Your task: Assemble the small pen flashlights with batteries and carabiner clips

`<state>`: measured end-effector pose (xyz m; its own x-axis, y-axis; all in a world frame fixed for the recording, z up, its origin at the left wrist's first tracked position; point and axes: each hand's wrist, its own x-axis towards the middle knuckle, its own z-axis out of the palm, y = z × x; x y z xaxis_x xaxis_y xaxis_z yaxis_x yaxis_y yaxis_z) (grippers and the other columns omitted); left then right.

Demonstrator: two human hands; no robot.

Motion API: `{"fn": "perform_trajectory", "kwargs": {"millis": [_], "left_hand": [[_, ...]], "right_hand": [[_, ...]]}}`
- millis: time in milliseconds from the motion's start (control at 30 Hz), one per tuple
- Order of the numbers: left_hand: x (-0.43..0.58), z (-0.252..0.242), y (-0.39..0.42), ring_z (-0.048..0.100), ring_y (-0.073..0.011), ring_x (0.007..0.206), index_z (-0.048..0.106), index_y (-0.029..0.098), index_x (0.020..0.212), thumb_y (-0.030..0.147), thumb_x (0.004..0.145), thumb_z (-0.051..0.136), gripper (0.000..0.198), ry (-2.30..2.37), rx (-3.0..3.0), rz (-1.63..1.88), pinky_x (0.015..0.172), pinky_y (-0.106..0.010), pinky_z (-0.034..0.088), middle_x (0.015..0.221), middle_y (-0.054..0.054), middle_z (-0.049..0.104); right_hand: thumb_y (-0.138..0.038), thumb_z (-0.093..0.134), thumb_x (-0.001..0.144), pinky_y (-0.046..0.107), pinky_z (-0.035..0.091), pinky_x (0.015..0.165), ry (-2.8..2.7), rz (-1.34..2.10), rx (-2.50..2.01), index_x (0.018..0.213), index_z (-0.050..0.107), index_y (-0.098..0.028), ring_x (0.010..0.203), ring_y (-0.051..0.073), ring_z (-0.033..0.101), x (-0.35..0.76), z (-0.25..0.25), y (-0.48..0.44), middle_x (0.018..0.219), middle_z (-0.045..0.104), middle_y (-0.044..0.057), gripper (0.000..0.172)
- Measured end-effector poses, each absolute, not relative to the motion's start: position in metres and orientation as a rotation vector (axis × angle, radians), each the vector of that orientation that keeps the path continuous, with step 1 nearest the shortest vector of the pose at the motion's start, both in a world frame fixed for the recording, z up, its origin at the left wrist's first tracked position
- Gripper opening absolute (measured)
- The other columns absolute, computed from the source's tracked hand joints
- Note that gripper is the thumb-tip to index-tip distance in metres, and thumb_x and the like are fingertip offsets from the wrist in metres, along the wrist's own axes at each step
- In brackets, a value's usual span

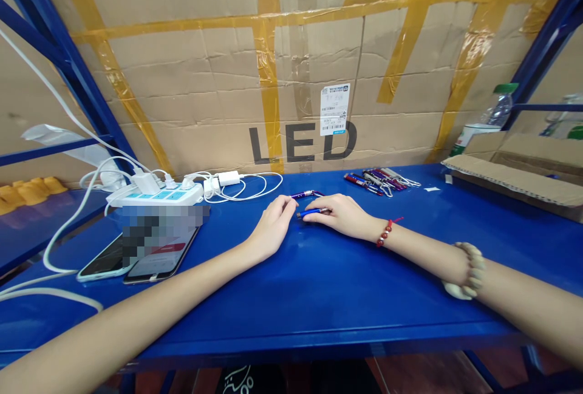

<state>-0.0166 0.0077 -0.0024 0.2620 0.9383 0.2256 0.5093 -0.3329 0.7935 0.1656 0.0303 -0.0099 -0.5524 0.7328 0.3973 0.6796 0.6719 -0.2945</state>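
A slim blue metal tube point(312, 213), shaped like a keychain penlight, lies between the thumb and fingers of my right hand point(339, 215). My left hand point(276, 221) has its fingers drawn together, with the tips at the left end of a similar purple tube point(301, 194). The fingers partly cover that end. A dark strap runs from the purple tube's right end toward my right hand. Both hands are close together over the middle of the blue table point(314, 285). Behind and to the right lies a pile of similar tubes point(376, 180) in red, purple and silver, with clips.
At left, a white power strip point(157, 195) holds chargers and tangled white cables point(262, 184). Two phones point(161, 254) lie before it. An open cardboard box point(514, 169) and a green-capped bottle point(500, 105) stand at right. Taped cardboard point(218, 90) walls the back.
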Motion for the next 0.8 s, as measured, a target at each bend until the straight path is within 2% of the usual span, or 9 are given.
{"fn": "perform_trajectory", "kwargs": {"millis": [533, 800], "left_hand": [[-0.017, -0.0035, 0.0091, 0.051, -0.0192, 0.1, 0.051, 0.02, 0.086, 0.035, 0.09, 0.03, 0.025, 1.284, 1.966, 0.937, 0.094, -0.035, 0.036, 0.097, -0.004, 0.058], [-0.017, -0.0023, 0.0081, 0.051, -0.019, 0.099, 0.051, 0.021, 0.086, 0.035, 0.09, 0.031, 0.025, 1.309, 1.974, 0.915, 0.093, -0.035, 0.036, 0.097, -0.003, 0.059]], "right_hand": [[-0.051, 0.05, 0.082, 0.025, 0.043, 0.069, -2.415, 0.16, -1.055, 0.088, 0.069, -0.024, 0.079, 0.017, 0.063, 0.1666, -0.0103, 0.0301, 0.088, 0.07, 0.001, 0.034], [-0.05, 0.05, 0.083, 0.024, 0.042, 0.069, -2.421, 0.16, -1.043, 0.091, 0.068, -0.025, 0.084, 0.018, 0.063, 0.1663, -0.0101, 0.0311, 0.092, 0.07, -0.001, 0.032]]}}
